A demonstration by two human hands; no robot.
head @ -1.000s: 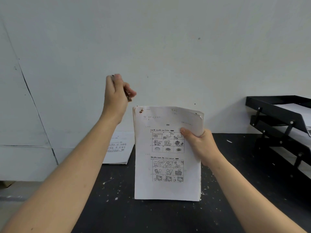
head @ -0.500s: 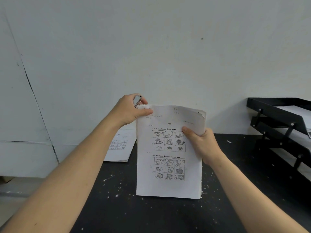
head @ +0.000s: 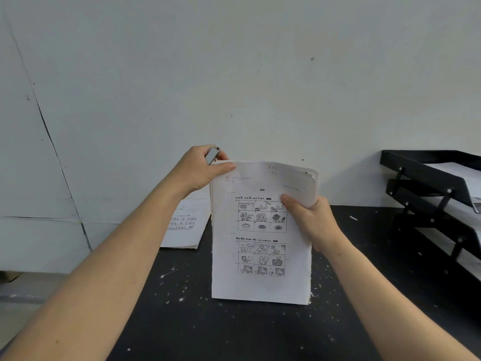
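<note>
A stack of printed worksheets [head: 260, 285] stands upright with its lower edge on the black table [head: 234, 332]. My right hand [head: 309, 220] grips the stack's right edge, thumb across the front page. My left hand [head: 200, 170] is at the stack's top left corner and holds a small silver metal clip [head: 212, 155] there, with the thumb lying over the corner of the top page. Whether the clip bites the paper is hidden by my fingers.
A second pile of worksheets [head: 186, 225] lies flat at the table's back left, against the white wall [head: 234, 74]. A black tiered paper tray [head: 429, 183] with white sheets stands at the right. White paint flecks dot the table.
My left hand came down from in front of the wall with the clip and now sits at the stack's top left corner. The right hand and stack have barely moved.
</note>
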